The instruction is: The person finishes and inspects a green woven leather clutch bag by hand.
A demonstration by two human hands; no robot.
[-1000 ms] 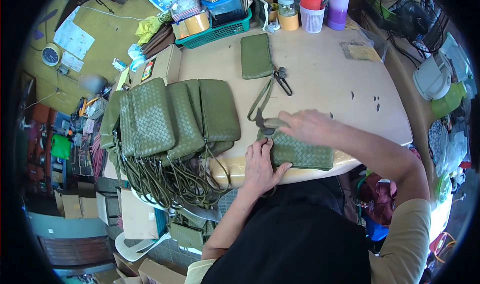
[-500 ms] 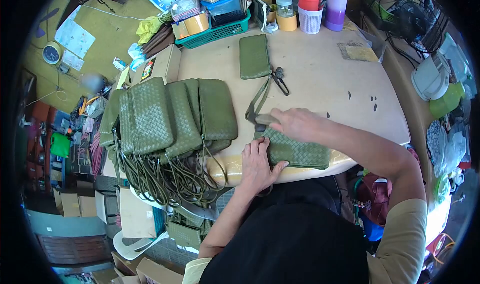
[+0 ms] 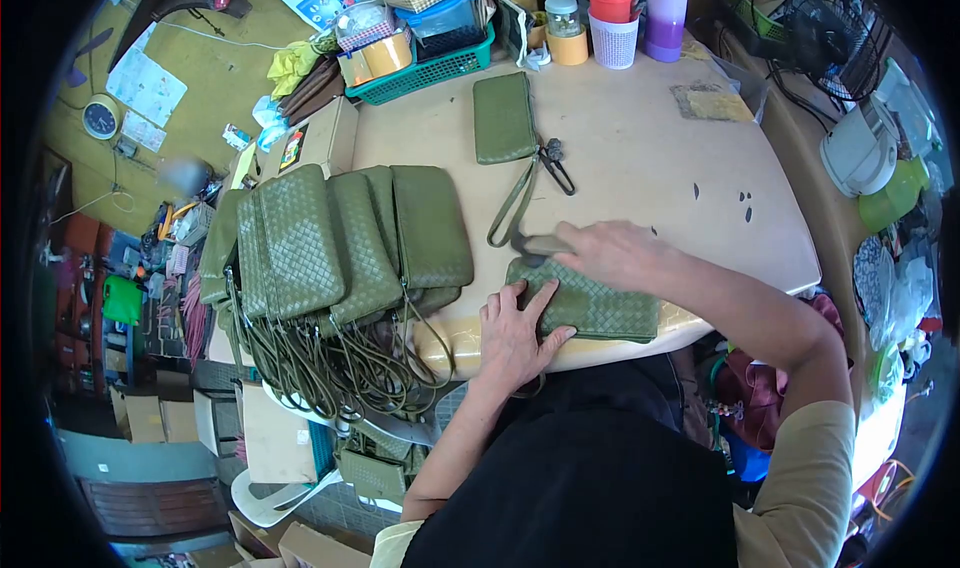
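An olive green woven pouch (image 3: 610, 308) lies at the table's front edge before me. My left hand (image 3: 512, 333) rests on its left end, fingers spread, pressing it down. My right hand (image 3: 612, 253) is closed round the handle of a hammer (image 3: 540, 245). The hammer's head is at the pouch's upper left corner; motion blur hides whether it touches. Farther back lies another green pouch (image 3: 504, 118) with a wrist strap (image 3: 512, 208) and a dark clip (image 3: 556, 168) beside it.
Left of my hands is a pile of green woven pouches (image 3: 290, 238), their straps (image 3: 320, 363) hanging over the edge. At the back stand a green basket (image 3: 420, 83), a white cup (image 3: 614, 43) and a purple bottle (image 3: 665, 18). A fan (image 3: 820, 33) is at the right.
The hammer's head has shifted right and slightly down at the pouch's corner. My left index finger now stretches farther over the pouch. The whole view has shifted slightly.
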